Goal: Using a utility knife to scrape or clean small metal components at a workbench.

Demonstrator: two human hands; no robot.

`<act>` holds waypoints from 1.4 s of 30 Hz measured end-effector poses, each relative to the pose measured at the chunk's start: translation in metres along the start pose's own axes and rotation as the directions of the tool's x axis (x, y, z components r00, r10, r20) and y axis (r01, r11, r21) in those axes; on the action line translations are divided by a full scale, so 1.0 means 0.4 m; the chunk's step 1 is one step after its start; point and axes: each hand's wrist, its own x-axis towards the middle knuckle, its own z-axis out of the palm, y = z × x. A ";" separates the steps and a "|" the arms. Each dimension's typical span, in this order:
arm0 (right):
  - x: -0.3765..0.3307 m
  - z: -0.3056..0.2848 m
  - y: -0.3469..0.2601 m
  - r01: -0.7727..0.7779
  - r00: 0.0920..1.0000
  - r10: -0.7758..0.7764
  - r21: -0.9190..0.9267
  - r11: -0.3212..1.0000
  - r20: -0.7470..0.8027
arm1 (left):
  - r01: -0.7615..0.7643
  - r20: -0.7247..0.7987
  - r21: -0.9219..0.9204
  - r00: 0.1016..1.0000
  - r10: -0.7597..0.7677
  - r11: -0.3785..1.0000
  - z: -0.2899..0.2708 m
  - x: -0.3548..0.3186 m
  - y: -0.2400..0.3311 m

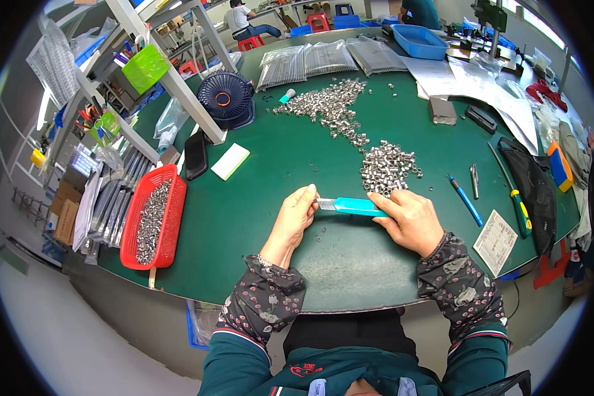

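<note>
My right hand grips a turquoise utility knife from above, its blade out and pointing left. In a pinch between thumb and forefinger, my left hand holds a small metal ring, mostly hidden by the fingers, right at the blade's tip. Beyond my right hand lies a heap of short metal rings. A second, wider spread of the same rings reaches toward the back of the green table. Tiny dark bits rest on the tabletop below the knife.
At left stands a red basket of small metal parts, near a phone and a dark blue fan. On the right lie a blue pen, a green-yellow screwdriver and a paper card. Bagged tubes line the back.
</note>
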 end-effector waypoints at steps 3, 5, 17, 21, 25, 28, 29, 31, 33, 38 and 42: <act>0.002 -0.004 0.003 0.013 1.000 -0.013 0.002 1.000 -0.002 | 0.019 0.007 -0.002 1.000 -0.019 1.000 -0.003 -0.001 0.001; 0.002 -0.002 0.006 0.022 1.000 -0.022 0.001 1.000 0.000 | 0.059 0.007 0.005 0.998 -0.059 0.998 -0.004 0.000 0.005; 0.018 -0.010 0.009 0.160 0.977 -0.177 -0.144 0.977 -0.119 | 0.167 0.165 -0.148 0.976 -0.142 0.975 -0.021 0.001 0.014; 0.010 -0.017 0.006 0.055 0.993 -0.049 0.056 0.997 -0.104 | 0.106 0.187 -0.221 0.980 -0.065 0.969 -0.023 0.001 0.010; 0.002 -0.004 0.012 -0.087 0.994 0.099 0.207 0.974 -0.046 | 0.006 0.171 -0.277 0.984 0.043 0.961 -0.016 0.001 0.013; -0.004 0.005 0.021 -0.133 0.991 0.137 0.267 0.954 0.005 | -0.024 0.152 -0.326 0.985 0.077 0.945 -0.014 0.002 0.012; -0.005 0.005 0.023 -0.149 0.989 0.145 0.289 0.946 0.037 | -0.032 0.141 -0.360 0.986 0.088 0.933 -0.013 0.003 0.011; -0.003 0.003 0.021 -0.163 0.987 0.152 0.301 0.940 0.059 | -0.054 0.139 -0.338 0.985 0.106 0.939 -0.016 0.006 0.007; -0.001 0.001 0.021 -0.178 0.984 0.160 0.312 0.933 0.082 | -0.075 0.138 -0.317 0.983 0.124 0.945 -0.016 0.007 0.006; 0.000 0.005 0.024 -0.186 0.980 0.150 0.345 0.920 0.130 | -0.119 0.052 -0.158 0.990 0.128 0.980 -0.006 0.007 0.003; -0.001 0.007 0.025 -0.196 0.977 0.149 0.374 0.907 0.150 | -0.138 0.082 -0.166 0.985 0.153 0.977 -0.004 0.006 -0.002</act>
